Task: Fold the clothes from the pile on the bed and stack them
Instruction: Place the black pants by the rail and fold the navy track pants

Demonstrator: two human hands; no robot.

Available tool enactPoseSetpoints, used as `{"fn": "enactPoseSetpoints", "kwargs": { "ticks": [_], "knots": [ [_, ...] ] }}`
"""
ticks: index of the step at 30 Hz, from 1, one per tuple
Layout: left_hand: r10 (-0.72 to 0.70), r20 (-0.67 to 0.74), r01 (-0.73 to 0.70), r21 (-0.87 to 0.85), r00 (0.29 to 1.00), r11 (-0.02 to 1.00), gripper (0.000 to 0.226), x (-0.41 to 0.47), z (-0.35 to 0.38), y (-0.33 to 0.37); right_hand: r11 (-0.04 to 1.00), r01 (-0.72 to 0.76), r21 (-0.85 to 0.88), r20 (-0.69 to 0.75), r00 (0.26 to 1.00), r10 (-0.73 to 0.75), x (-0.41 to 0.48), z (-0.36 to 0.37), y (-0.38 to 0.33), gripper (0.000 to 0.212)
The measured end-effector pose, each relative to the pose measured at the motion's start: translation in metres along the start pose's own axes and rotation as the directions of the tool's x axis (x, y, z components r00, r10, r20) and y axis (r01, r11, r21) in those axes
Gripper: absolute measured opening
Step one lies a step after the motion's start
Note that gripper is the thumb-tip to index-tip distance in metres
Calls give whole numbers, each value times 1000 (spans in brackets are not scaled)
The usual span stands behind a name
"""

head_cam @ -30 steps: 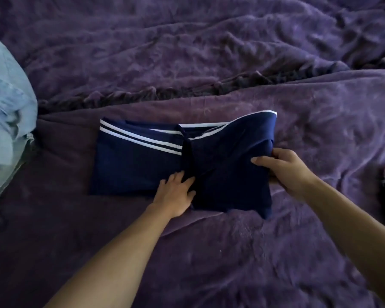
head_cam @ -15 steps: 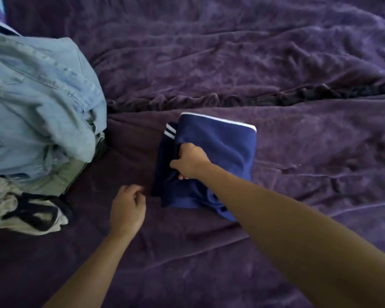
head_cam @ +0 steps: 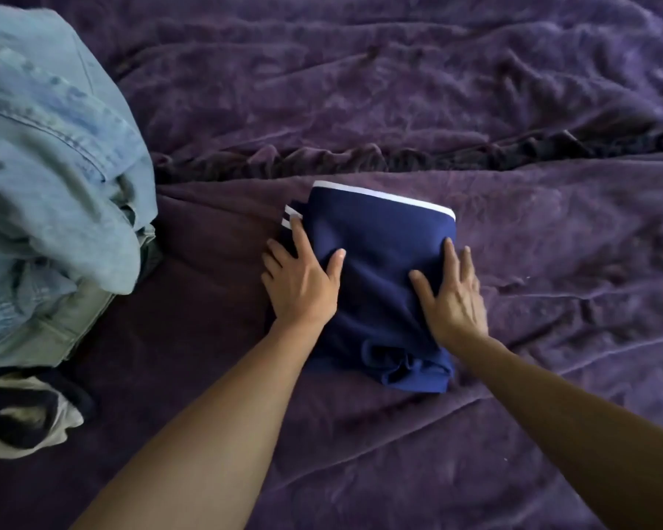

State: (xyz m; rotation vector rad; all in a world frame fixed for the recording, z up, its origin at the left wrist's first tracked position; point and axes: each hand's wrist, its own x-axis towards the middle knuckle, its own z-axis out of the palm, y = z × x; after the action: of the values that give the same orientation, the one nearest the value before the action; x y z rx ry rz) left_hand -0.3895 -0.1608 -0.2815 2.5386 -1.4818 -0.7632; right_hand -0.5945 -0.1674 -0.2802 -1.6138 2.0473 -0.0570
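While the folded navy garment (head_cam: 376, 269) lies as a compact bundle on the purple bedspread (head_cam: 399, 89), a little below the centre of the view, you have both palms on it. A white trim (head_cam: 379, 193) runs along its far edge, and two short white stripes (head_cam: 288, 218) peek out at its far left corner. Looser folds of the same cloth bunch at its near right corner.

Your left hand (head_cam: 301, 285) rests flat on the garment's left side. Its fingers are straight and spread, the thumb lies on top of the cloth, and the outer fingers reach past the edge toward the bedspread. It grips nothing.

Your right hand (head_cam: 454, 300) rests flat on the right side in the same way. Its fingers are extended along the edge and the thumb points inward over the cloth. It also clasps nothing and only touches the surface.

Beyond the garment, a dark gathered ridge (head_cam: 360, 162) in the bedspread crosses the bed from left to right.

Well apart, at the left edge of the view, sits the pile (head_cam: 54, 223). A pale blue denim piece (head_cam: 46, 147) lies on top, an olive-toned piece (head_cam: 73, 323) is under its near side, and a crumpled light and dark item (head_cam: 24, 418) is nearest to you.
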Motion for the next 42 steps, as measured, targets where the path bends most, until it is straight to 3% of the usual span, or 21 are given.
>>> {"fn": "enactPoseSetpoints", "kwargs": {
  "ticks": [3,5,9,17,25,34,42],
  "knots": [
    [227,-136,-197,206,964,959,70,0,10,-13,998,21,55,-29,999,-20,-5,32,-9,87],
    [349,-113,-315,240,930,918,72,-2,8,-24,998,-5,64,-64,998,9,-6,39,-10,87],
    [400,51,-397,287,915,872,76,-9,-6,-23,1000,14,14,-46,999,-14,-13,20,1,76],
    [513,161,-533,380,843,756,69,-64,-28,55,994,110,-3,-104,989,-110,-33,-54,52,59],
    [608,130,-621,227,783,750,66,-126,15,214,995,86,-43,-231,968,-94,-10,-167,195,59],
    [590,-3,-589,59,807,806,55,-172,105,441,972,192,-135,-305,925,-225,94,-322,387,62],
    [624,-66,-626,-126,779,769,47,-194,175,627,944,199,-263,-333,899,-283,188,-448,530,64]
  ]
}}
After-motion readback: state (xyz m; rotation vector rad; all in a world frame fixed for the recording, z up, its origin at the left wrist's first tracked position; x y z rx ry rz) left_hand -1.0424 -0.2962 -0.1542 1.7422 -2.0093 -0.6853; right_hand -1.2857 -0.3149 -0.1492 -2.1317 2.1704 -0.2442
